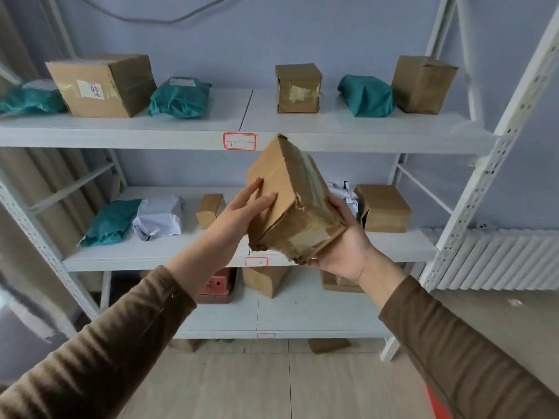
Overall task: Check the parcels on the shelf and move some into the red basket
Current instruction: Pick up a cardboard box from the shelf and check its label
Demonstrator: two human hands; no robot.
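White metal shelves (317, 137) stand by a blue wall, with brown boxes and green bags on them. Both hands hold a taped cardboard box (290, 201) up in front. Left hand (242, 210) lies flat on its side, fingers straight. Right hand (348, 243) cups it underneath, fingers curled around.

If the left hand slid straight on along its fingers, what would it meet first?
The left hand already lies flat on the held cardboard box, fingers pointing up-right along its face. Sliding on, it would stay on that box; beyond is probably the top shelf edge, depth unclear.
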